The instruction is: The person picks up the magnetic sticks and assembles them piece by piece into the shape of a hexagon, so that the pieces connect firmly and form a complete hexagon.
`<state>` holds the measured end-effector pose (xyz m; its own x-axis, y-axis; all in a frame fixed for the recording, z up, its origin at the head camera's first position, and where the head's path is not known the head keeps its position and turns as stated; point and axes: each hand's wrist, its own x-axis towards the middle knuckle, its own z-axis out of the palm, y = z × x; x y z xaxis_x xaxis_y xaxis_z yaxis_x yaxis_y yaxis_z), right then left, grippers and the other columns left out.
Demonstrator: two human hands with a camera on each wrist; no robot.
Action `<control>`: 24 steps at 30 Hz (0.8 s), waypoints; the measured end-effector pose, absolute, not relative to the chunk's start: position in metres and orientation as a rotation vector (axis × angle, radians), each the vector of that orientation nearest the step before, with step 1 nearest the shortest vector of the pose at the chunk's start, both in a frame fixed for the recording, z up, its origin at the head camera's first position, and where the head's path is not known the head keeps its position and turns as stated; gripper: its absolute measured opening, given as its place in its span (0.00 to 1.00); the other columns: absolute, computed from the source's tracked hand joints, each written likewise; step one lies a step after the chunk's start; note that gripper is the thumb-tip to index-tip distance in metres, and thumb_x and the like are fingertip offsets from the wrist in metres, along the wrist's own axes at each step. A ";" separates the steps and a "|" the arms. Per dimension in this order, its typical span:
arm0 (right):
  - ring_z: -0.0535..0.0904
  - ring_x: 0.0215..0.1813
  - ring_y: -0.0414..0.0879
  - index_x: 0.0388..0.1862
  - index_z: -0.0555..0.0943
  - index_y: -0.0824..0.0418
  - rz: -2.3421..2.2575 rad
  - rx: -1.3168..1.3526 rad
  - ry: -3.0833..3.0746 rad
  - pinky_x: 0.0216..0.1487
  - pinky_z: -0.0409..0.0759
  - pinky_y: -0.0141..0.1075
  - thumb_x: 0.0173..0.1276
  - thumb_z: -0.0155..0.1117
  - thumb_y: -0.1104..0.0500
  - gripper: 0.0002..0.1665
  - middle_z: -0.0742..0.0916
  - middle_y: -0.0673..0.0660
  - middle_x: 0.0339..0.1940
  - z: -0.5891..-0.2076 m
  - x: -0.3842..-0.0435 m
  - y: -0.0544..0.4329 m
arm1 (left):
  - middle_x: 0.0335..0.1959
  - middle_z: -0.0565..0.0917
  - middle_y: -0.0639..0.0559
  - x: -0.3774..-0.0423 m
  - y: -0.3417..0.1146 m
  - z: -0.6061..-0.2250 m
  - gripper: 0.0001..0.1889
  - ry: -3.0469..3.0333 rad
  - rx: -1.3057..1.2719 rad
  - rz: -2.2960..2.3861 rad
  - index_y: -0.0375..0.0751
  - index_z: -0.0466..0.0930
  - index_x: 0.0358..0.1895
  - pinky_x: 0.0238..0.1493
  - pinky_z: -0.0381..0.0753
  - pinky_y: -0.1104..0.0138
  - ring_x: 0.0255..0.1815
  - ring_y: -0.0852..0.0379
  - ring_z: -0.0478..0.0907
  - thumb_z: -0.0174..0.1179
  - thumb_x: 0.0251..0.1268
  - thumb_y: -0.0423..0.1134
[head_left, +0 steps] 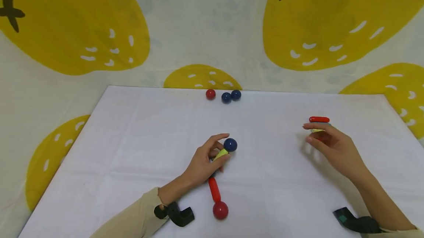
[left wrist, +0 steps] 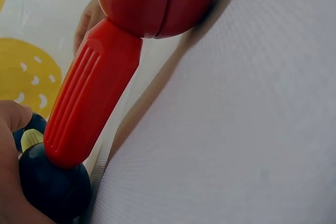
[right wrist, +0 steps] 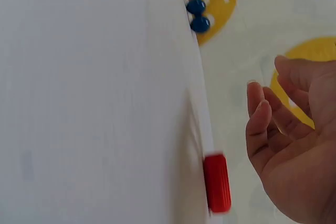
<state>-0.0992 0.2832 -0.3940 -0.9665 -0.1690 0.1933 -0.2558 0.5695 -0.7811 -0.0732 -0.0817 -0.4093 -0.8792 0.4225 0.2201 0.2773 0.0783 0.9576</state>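
My left hand (head_left: 200, 162) pinches a yellow-green stick (head_left: 220, 155) between thumb and fingers. A dark blue ball (head_left: 230, 145) sits on its far end. Its near end meets a second blue ball (left wrist: 52, 182), mostly covered by the hand in the head view. From that ball a red stick (head_left: 214, 189) runs to a larger-looking red ball (head_left: 220, 210), nearest the camera. At the right, my right hand (head_left: 341, 153) hovers with bent, relaxed fingers and nothing between them. Just beyond its fingertips lie a red stick (head_left: 319, 119) and other coloured sticks, partly hidden by the hand.
Along the back edge of the white table (head_left: 159, 120) stand a loose red ball (head_left: 210, 94) and two blue balls, one of them (head_left: 226, 98) slightly nearer. A cloth (head_left: 205, 28) with big yellow fruit shapes hangs behind.
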 end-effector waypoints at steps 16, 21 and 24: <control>0.70 0.46 0.31 0.60 0.76 0.55 1.160 0.178 -2.757 0.40 0.68 0.13 0.66 0.65 0.62 0.23 0.77 0.44 0.51 -0.407 -0.096 0.341 | 0.34 0.78 0.40 -0.074 -0.082 -0.400 0.26 2.231 0.714 1.904 0.35 0.66 0.65 0.27 0.70 0.71 0.20 0.41 0.77 0.57 0.63 0.22; 0.69 0.44 0.31 0.59 0.76 0.56 1.114 0.180 -2.804 0.39 0.68 0.14 0.66 0.65 0.60 0.22 0.75 0.46 0.50 -0.414 -0.097 0.347 | 0.33 0.78 0.39 -0.073 -0.081 -0.400 0.26 2.227 0.713 1.914 0.34 0.66 0.65 0.26 0.69 0.71 0.20 0.40 0.77 0.56 0.63 0.22; 0.70 0.41 0.30 0.58 0.76 0.56 1.052 0.182 -2.848 0.38 0.69 0.14 0.65 0.66 0.58 0.22 0.75 0.50 0.48 -0.417 -0.097 0.347 | 0.33 0.78 0.39 -0.073 -0.081 -0.400 0.25 2.223 0.723 1.919 0.33 0.66 0.64 0.26 0.69 0.72 0.19 0.40 0.77 0.56 0.63 0.22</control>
